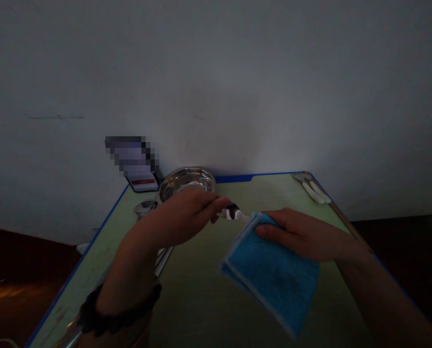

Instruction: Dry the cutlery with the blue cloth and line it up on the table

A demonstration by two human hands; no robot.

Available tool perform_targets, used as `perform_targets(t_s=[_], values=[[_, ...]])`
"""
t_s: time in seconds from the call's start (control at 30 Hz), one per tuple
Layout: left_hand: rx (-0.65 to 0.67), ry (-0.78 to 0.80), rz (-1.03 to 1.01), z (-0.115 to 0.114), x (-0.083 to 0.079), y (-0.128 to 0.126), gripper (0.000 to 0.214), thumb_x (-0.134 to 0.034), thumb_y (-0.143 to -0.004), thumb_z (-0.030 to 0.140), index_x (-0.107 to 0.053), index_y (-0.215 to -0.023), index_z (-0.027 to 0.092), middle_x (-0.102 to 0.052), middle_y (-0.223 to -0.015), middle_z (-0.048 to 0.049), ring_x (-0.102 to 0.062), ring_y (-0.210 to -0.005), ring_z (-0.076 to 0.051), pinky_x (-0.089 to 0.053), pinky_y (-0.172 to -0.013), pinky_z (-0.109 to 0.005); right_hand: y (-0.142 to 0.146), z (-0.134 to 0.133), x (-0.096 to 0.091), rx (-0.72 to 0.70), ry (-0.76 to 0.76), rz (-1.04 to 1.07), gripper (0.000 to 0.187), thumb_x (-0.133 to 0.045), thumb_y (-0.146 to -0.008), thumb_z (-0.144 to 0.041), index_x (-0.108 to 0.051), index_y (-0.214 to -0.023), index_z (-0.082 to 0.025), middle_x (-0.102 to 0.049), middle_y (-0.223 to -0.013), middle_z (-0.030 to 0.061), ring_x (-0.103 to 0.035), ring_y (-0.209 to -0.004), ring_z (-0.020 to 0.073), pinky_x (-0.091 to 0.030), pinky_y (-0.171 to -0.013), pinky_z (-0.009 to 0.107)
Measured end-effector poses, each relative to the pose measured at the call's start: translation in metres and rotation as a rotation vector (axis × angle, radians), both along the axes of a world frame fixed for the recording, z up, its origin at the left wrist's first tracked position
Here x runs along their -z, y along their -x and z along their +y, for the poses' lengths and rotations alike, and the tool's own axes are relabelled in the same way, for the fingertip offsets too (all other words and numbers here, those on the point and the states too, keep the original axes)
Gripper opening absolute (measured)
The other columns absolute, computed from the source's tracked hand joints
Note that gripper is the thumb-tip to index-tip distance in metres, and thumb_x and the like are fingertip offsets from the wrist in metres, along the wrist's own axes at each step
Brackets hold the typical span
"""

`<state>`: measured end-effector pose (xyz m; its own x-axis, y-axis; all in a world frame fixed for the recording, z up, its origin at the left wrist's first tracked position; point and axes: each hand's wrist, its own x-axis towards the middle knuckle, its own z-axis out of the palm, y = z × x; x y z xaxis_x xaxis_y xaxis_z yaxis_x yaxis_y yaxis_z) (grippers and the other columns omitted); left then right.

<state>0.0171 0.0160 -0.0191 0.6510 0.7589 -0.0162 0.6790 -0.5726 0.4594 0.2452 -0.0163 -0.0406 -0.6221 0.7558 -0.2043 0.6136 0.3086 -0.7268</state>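
Observation:
My left hand (181,215) is closed round the handle of a shiny metal utensil (234,212), whose far end goes into a blue cloth (272,273). My right hand (303,234) grips the top of that cloth, fingers folded over its edge where the utensil meets it. The cloth hangs down over the pale green table (201,299). A dark band sits on my left wrist.
A steel bowl (187,181) stands at the table's far edge by the wall. More metal cutlery (145,208) lies under my left hand. Two white-handled utensils (313,189) lie at the far right corner. A small box with a red stripe (142,182) sits far left.

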Motion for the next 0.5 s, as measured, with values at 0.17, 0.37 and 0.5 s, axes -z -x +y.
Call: perform_targets(t_s=[0.17, 0.37, 0.5], values=[[-0.062, 0.043, -0.026, 0.004, 0.0, 0.01, 0.039, -0.032, -0.09, 0.037, -0.055, -0.067, 0.016, -0.054, -0.059, 0.0024, -0.051, -0.058, -0.01, -0.035, -0.057, -0.021, -0.006, 0.003, -0.001, -0.03, -0.012, 0.002, 0.028, -0.04, -0.087, -0.04, -0.056, -0.087, -0.018, -0.061, -0.079, 0.0013, -0.057, -0.07, 0.014, -0.043, -0.063, 0.026], [-0.071, 0.076, -0.051, 0.008, 0.004, 0.012, 0.039, -0.032, -0.09, 0.037, -0.055, -0.067, 0.015, -0.052, -0.058, 0.0033, -0.05, -0.056, -0.009, -0.035, -0.055, -0.02, -0.009, 0.004, 0.0, -0.013, 0.015, -0.018, 0.028, -0.04, -0.087, -0.041, -0.055, -0.084, -0.018, -0.06, -0.077, 0.0009, -0.056, -0.067, 0.013, -0.042, -0.059, 0.025], [-0.065, 0.041, -0.053, 0.007, 0.005, 0.007, 0.041, -0.032, -0.091, 0.037, -0.054, -0.066, 0.015, -0.052, -0.058, 0.003, -0.05, -0.057, -0.009, -0.035, -0.057, -0.021, -0.005, 0.003, 0.002, -0.012, 0.031, -0.035, 0.034, -0.039, -0.086, -0.047, -0.055, -0.082, -0.017, -0.058, -0.072, 0.0005, -0.053, -0.062, 0.012, -0.039, -0.054, 0.024]])
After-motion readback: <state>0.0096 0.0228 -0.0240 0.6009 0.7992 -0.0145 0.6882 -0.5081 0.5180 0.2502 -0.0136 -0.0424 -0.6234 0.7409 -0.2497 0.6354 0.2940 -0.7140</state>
